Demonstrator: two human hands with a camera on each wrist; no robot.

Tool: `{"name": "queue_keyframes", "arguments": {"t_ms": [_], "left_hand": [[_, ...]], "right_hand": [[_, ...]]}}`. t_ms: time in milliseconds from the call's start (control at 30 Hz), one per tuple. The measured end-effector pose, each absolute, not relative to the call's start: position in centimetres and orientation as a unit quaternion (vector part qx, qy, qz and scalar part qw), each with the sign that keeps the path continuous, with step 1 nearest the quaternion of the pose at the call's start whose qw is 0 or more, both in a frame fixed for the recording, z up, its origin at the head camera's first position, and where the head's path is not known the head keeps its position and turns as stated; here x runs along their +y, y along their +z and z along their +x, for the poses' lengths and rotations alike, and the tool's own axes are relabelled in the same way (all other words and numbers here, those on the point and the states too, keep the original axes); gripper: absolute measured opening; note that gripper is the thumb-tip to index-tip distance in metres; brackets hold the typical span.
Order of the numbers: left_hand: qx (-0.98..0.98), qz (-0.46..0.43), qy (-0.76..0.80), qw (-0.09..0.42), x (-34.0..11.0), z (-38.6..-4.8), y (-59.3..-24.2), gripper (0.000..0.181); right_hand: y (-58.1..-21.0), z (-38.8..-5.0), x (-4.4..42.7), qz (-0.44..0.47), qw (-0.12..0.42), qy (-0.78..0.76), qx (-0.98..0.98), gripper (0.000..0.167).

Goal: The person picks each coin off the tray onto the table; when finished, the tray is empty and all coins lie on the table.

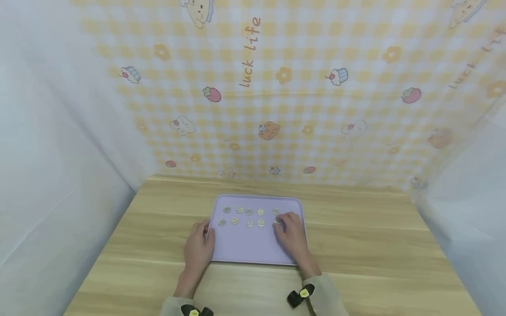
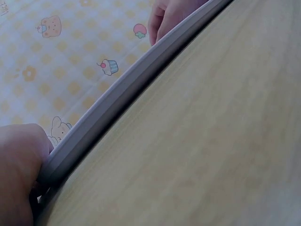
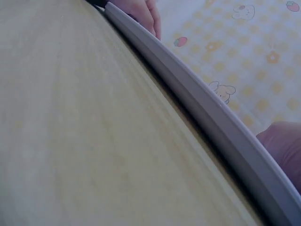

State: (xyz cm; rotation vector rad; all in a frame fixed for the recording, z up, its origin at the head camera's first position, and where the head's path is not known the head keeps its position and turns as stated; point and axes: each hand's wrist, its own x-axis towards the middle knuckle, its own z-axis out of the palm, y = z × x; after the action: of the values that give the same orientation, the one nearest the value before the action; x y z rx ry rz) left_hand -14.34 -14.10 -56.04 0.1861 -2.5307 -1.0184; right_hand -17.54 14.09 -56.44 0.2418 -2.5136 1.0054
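Note:
On the wooden table lies a lilac tray (image 1: 245, 245) with a raised rim. Several round, gold and silver-looking coins (image 1: 239, 210) sit in two rows across its far half. The left hand (image 1: 199, 247) grips the tray's left edge, thumb over the rim and fingers along the outside. Over the tray's right side, the right hand (image 1: 293, 237) pinches a coin (image 1: 277, 222) at the right end of the nearer row, partly hidden by thumb and fingertips. Just beyond it another coin (image 1: 275, 211) lies flat. Both wrist views show the tray's outer wall (image 2: 113, 99) and part of each hand.
Wood-grain tabletop (image 1: 363, 245) surrounds the tray on all sides. A yellow checked cloth (image 1: 300, 109) with cartoon prints hangs behind the table, and white sheets (image 1: 51, 153) close off the left and right. Dark wrist devices (image 1: 300, 295) sit on the sleeves.

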Motion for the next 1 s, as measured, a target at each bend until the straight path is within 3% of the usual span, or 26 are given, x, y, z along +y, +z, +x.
{"name": "queue_keyframes", "arguments": {"t_ms": [600,1000], "left_hand": [[-0.908,0.074,-0.358,0.205,-14.33,-13.63,-55.72,0.031],[-0.908,0.069,-0.362,0.198,-14.14,-14.21,-55.74,0.032]], "right_hand": [[-56.08,-17.0,13.6,0.077,0.203,0.314,-0.924,0.017],[-56.06,-17.63,13.77,0.032,0.148,0.338,-0.929,0.016]]}}
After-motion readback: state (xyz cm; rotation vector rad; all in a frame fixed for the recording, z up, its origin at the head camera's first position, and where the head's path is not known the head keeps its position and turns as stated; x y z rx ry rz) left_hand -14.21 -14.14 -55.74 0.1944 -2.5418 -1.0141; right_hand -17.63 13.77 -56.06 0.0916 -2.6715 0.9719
